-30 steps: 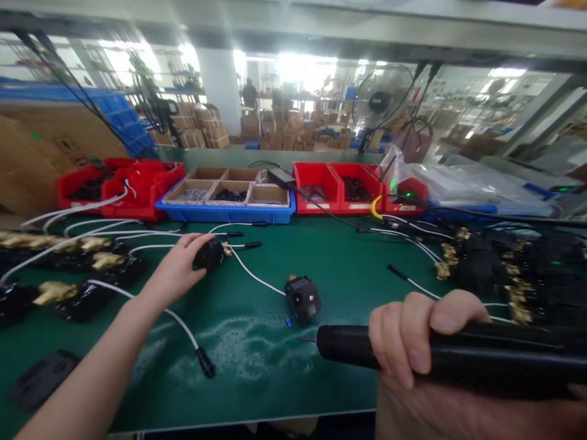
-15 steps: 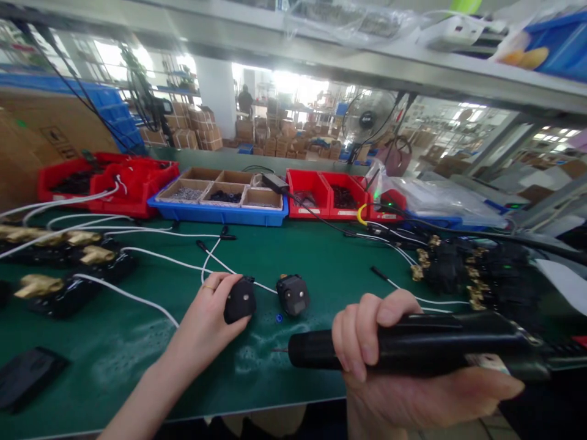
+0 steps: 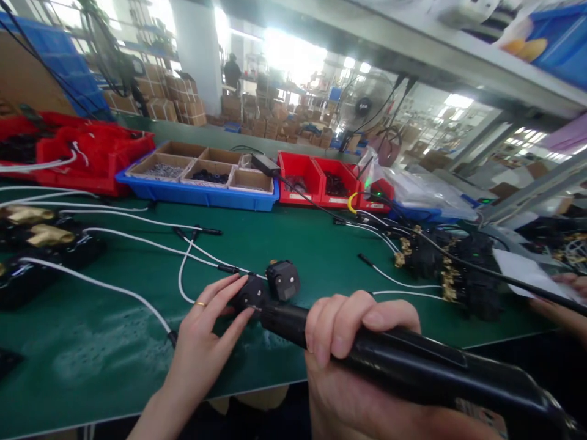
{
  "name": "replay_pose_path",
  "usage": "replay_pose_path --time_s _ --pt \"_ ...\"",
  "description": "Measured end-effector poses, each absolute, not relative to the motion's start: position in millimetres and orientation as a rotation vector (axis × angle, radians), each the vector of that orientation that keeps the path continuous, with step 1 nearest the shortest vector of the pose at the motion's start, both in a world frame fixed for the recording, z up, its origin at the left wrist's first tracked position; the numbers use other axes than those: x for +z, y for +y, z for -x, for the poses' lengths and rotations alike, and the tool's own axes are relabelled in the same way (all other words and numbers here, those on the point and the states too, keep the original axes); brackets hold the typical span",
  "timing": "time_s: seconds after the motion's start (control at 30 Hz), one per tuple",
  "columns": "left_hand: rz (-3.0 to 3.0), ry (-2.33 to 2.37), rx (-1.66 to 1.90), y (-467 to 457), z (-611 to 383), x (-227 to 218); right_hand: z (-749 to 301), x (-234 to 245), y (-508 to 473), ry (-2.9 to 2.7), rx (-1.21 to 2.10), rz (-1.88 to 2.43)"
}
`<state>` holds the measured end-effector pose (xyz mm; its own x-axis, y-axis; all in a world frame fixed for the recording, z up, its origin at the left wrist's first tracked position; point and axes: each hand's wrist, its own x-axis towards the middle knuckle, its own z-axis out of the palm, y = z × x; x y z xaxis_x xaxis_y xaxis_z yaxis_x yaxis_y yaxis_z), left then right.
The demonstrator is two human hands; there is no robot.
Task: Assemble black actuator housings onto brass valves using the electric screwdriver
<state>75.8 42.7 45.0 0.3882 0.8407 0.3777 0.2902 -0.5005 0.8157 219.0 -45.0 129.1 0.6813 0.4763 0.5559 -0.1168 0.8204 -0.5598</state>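
Observation:
My left hand (image 3: 208, 327) is closed around a small black housing (image 3: 251, 289) with bright screw spots, holding it on the green bench. In my right hand (image 3: 353, 342) lies a black electric screwdriver (image 3: 413, 370), gripped round its barrel and pointing left. Its bit reaches the near face of the housing by my left thumb; whether it sits in a screw I cannot tell. A second black housing (image 3: 283, 281), with two bright screws and a brass part behind, stands just right of the held one.
Behind are a blue tray (image 3: 202, 194) with cardboard compartments and red bins (image 3: 300, 177). Black units with brass fittings (image 3: 50, 235) and white cables lie left; more such units (image 3: 472, 269) stand right. Another person's hand (image 3: 571, 287) shows beside white paper (image 3: 520, 272) at far right.
The screwdriver has moved left, and its bit has come to the housing in my left hand. That housing now stands closer to the second one. The view has shifted.

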Motion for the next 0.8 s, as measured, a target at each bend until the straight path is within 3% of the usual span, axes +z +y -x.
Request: replay_pose_path --time_s 0.8 --pt "-2.178 0.993 1.166 44.3 -78.0 42.7 -223.4 125.5 -42.7 -0.805 0.397 0.585"
